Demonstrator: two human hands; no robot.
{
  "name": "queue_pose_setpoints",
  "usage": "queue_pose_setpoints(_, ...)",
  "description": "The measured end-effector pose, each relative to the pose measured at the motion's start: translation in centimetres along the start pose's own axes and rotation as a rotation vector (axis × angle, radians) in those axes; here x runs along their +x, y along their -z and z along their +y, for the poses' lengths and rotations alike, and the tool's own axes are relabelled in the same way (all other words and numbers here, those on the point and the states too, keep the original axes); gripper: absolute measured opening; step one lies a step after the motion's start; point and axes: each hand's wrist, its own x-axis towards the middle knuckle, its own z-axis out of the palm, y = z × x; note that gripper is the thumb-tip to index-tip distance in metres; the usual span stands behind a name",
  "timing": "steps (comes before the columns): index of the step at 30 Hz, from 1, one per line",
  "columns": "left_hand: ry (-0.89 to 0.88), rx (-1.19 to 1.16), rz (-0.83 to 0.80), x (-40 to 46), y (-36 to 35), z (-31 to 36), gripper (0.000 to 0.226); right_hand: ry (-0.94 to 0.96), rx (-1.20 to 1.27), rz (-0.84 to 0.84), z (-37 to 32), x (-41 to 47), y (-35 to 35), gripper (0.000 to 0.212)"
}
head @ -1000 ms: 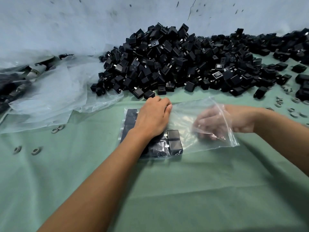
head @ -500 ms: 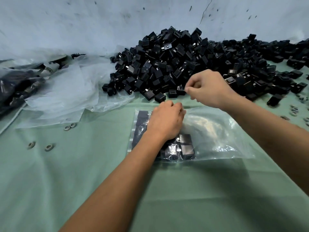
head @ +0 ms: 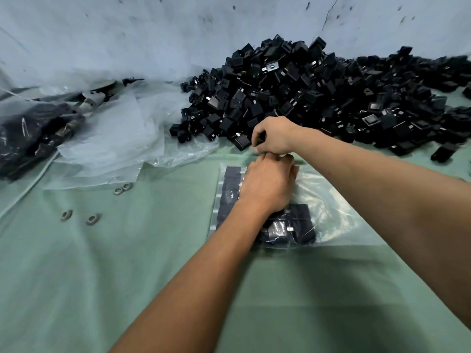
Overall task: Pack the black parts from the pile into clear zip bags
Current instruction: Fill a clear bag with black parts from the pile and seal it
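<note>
A large pile of black parts lies against the pale wall at the back right. In front of it a clear zip bag lies flat on the green cloth, with several black parts packed in its left half. My left hand rests on top of the bag, its fingers curled over the bag's far edge. My right hand is just beyond it at the pile's near edge, fingers curled and pinching a small black part from the pile.
Loose clear plastic bags are heaped at the back left, beside dark filled bags at the left edge. A few grey metal rings lie on the green cloth. A stray black part sits at the right.
My right hand came out of the bag's open end and moved up to the pile, then lowered to its near edge. My left hand stayed on the bag.
</note>
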Motion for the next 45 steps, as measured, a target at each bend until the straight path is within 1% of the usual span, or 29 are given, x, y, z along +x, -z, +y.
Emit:
queue_pose_setpoints(2, -0.002, 0.001, -0.013, 0.0, 0.1, 0.1, 0.032, 0.002, 0.016, 0.069, 0.4, -0.6, 0.3, 0.010)
queue_pose_setpoints(4, -0.010, -0.004, -0.031, 0.1, 0.3, 0.2, 0.034, 0.000, 0.047, 0.169, 1.2, -1.9, 1.0, 0.011)
queue_pose_setpoints(5, -0.010, -0.007, -0.039, 0.1, 0.4, 0.1, 0.034, -0.001, 0.083, 0.220, 1.9, -2.8, 1.4, 0.014)
queue_pose_setpoints(8, -0.009, -0.050, -0.059, 0.0, 0.6, 0.0, 0.034, -0.042, 0.286, 0.303, 4.9, -7.2, 3.3, 0.037)
queue_pose_setpoints(10, 0.004, -0.091, -0.096, 0.1, 0.9, 0.0, 0.036, -0.111, 0.418, 0.355, 7.6, -11.1, 4.5, 0.034)
queue_pose_setpoints(12, 0.015, -0.098, -0.146, 0.4, 1.5, 0.2, 0.038, -0.209, 0.548, 0.393, 10.1, -15.4, 5.0, 0.029)
queue_pose_setpoints(13, 0.017, -0.085, -0.160, 0.8, 1.8, 0.4, 0.040, -0.253, 0.607, 0.396, 11.3, -17.5, 5.0, 0.030)
queue_pose_setpoints(15, 0.014, -0.031, -0.151, 1.7, 2.3, 1.2, 0.042, -0.310, 0.651, 0.356, 12.9, -20.9, 4.3, 0.034)
queue_pose_setpoints(17, -0.032, 0.013, -0.114, 2.7, 2.4, 3.0, 0.035, -0.336, 0.672, 0.310, 13.7, -23.5, 3.5, 0.038)
queue_pose_setpoints(19, -0.171, 0.022, -0.125, 3.6, 2.3, 5.4, 0.030, -0.346, 0.683, 0.314, 14.0, -24.7, 2.8, 0.038)
queue_pose_setpoints(20, -0.265, 0.031, -0.156, 4.0, 2.2, 6.5, 0.033, -0.341, 0.673, 0.327, 14.0, -24.9, 2.5, 0.039)
queue_pose_setpoints(23, -0.488, 0.143, -0.226, 4.9, 1.8, 8.7, 0.046, -0.292, 0.559, 0.356, 13.4, -24.8, 1.8, 0.039)
queue_pose_setpoints(25, -0.553, 0.202, -0.209, 5.5, 1.8, 9.0, 0.043, -0.244, 0.537, 0.333, 12.9, -24.5, 1.3, 0.038)
queue_pose_setpoints(28, -0.586, 0.180, -0.168, 6.0, 2.5, 8.7, 0.024, -0.152, 0.712, 0.257, 12.0, -23.7, 0.7, 0.033)
queue_pose_setpoints(30, -0.605, 0.173, -0.167, 6.0, 3.2, 8.4, 0.015, -0.108, 0.776, 0.227, 11.5, -22.8, 0.2, 0.028)
queue_pose_setpoints(34, -0.626, 0.153, -0.167, 5.8, 4.7, 8.2, 0.008, -0.030, 0.813, 0.170, 10.6, -20.9, 0.0, 0.028)
queue_pose_setpoints(37, -0.634, 0.100, -0.114, 5.6, 5.8, 8.3, 0.006, 0.051, 0.751, 0.083, 10.0, -19.8, -0.2, 0.026)
queue_pose_setpoints(39, -0.641, 0.063, -0.077, 5.5, 6.3, 8.4, 0.004, 0.083, 0.701, 0.061, 9.5, -19.0, -0.5, 0.025)
queue_pose_setpoints(41, -0.650, 0.037, -0.058, 5.4, 6.5, 8.6, 0.005, 0.134, 0.661, 0.073, 9.0, -18.3, -0.9, 0.023)
queue_pose_setpoints(45, -0.657, 0.004, -0.036, 5.5, 6.4, 8.5, 0.009, 0.255, 0.462, 0.129, 7.7, -17.1, -0.9, 0.018)
